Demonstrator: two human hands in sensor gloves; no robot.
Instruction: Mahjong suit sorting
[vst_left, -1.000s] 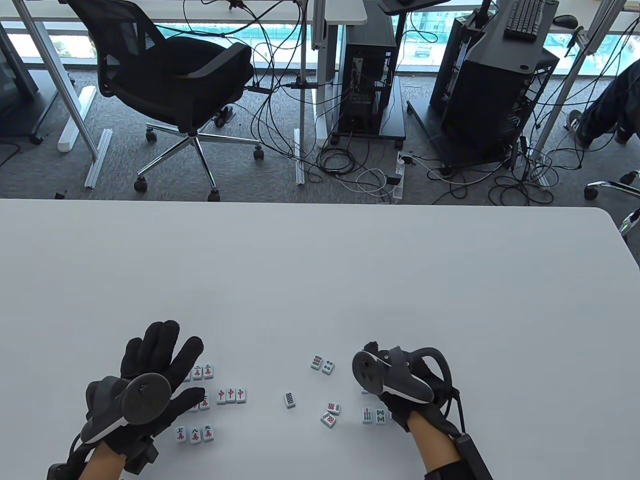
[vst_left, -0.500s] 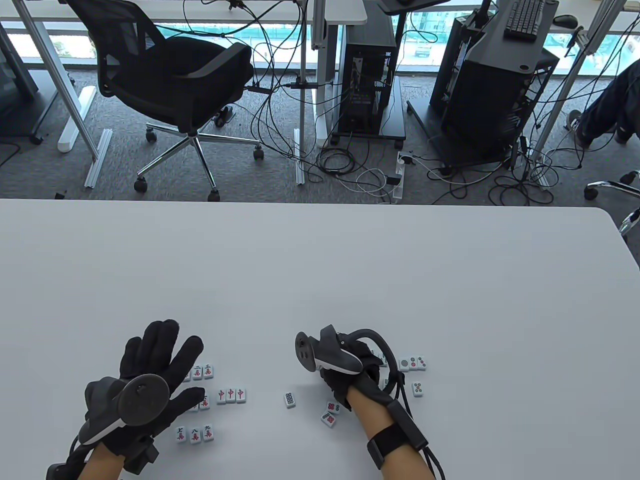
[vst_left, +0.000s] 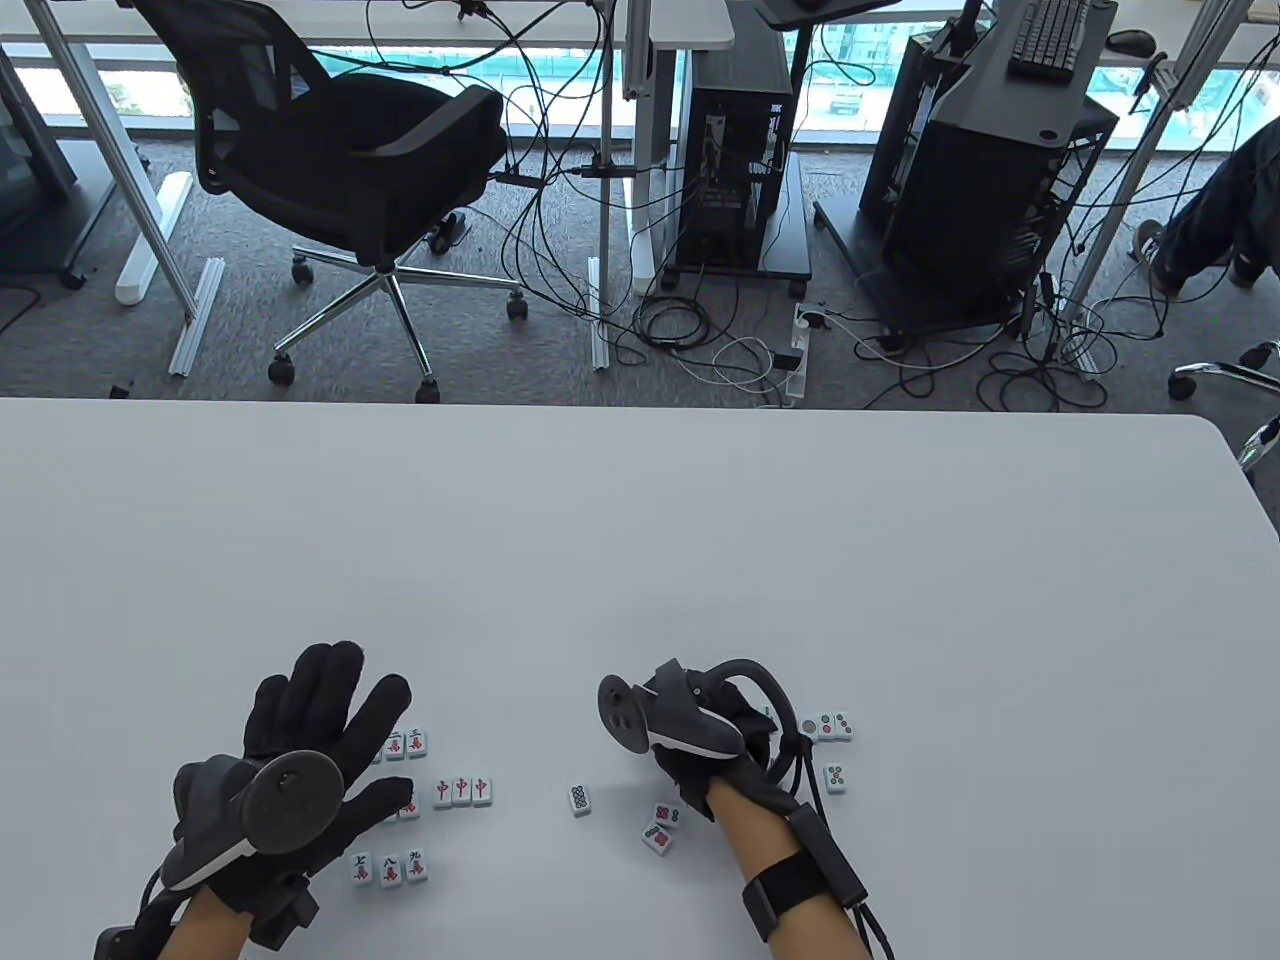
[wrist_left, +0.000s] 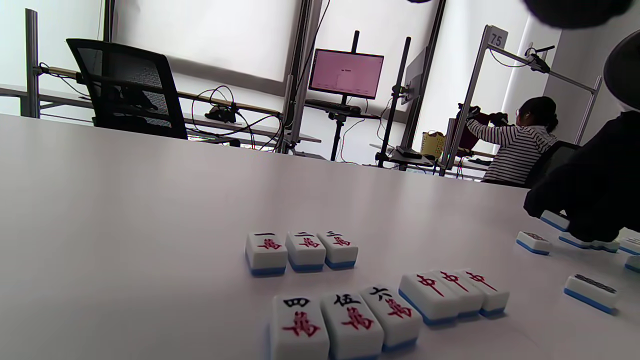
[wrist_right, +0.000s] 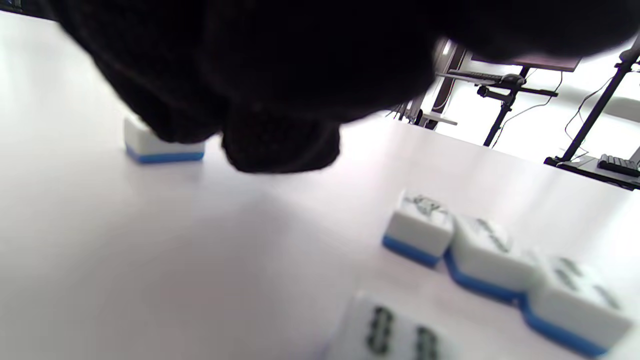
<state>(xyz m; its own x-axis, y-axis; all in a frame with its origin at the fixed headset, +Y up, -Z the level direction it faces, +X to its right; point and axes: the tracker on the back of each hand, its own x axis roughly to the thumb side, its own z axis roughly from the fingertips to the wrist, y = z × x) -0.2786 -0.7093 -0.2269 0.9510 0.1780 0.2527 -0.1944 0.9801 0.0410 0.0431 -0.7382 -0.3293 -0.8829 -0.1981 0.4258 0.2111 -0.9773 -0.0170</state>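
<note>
Just beyond the black knitted-cloth fingers (vst_left: 320, 690) lie glossy white plastic tiles (wrist_left: 302, 250) with blue backs, on a smooth, matt pale table (vst_left: 640, 540) with a soft sheen.

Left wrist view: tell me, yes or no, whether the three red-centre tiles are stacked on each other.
No, the three red-centre tiles lie flat, side by side, on the table.
</note>
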